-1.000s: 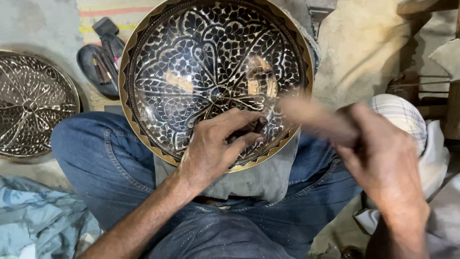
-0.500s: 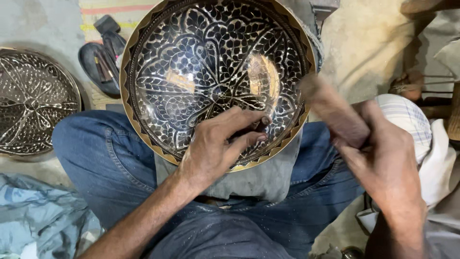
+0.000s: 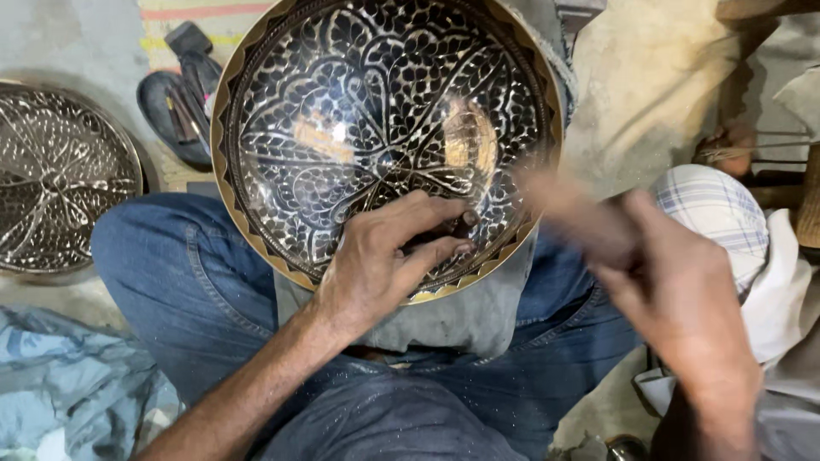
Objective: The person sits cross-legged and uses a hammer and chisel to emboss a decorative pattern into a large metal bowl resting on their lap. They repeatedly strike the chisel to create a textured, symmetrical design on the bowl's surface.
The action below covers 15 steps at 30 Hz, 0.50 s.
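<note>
Brass bowl [image 3: 367,128] is leaning on the lap — stiff, heavy-looking, best gripped by its rim. Left hand [image 3: 376,256] is pinching a small punch [image 3: 457,229]; right hand [image 3: 675,299] is gripping a blurred mallet [image 3: 568,209].

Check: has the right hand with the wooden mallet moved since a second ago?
Yes. The right hand has dropped slightly, while its blurred wooden mallet swung left over the ornate brass-rimmed bowl's rim.
</note>
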Motion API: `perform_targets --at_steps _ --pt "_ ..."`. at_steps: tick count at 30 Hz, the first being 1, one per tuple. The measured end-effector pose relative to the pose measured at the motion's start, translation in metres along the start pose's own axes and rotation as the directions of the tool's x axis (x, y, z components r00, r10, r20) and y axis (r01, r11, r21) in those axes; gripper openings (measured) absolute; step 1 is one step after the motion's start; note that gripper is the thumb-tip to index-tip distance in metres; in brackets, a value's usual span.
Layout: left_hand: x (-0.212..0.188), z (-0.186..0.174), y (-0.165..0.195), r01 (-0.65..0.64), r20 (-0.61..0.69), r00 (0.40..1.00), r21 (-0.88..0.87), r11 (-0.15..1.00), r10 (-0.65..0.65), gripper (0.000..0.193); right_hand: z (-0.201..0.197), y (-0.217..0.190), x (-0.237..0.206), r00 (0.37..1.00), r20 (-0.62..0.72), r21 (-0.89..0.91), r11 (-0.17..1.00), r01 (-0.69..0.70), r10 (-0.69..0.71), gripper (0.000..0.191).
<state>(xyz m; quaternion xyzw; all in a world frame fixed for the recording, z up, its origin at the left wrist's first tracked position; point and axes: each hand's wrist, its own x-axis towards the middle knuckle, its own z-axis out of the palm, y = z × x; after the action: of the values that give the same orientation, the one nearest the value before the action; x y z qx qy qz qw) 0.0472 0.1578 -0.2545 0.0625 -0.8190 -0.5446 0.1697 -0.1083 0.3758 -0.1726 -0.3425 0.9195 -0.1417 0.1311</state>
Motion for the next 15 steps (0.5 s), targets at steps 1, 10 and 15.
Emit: perform_targets --at_steps 1,10,15 --pt "0.001 0.000 -0.001 -0.042 -0.008 0.999 0.004 0.999 0.042 0.035 0.002 0.000 0.000 0.993 -0.028 -0.144 0.983 0.113 -0.118 0.041" --pt "0.003 0.004 -0.005 -0.058 0.050 0.997 -0.066 0.996 0.061 0.027 0.011 -0.003 -0.007 0.994 -0.052 0.109 0.990 -0.091 0.098 0.040" --pt "0.007 0.003 -0.012 -0.101 0.098 0.990 0.036 0.994 0.097 0.031 0.015 -0.004 -0.011 0.996 -0.086 0.120 0.992 0.030 -0.020 0.047"
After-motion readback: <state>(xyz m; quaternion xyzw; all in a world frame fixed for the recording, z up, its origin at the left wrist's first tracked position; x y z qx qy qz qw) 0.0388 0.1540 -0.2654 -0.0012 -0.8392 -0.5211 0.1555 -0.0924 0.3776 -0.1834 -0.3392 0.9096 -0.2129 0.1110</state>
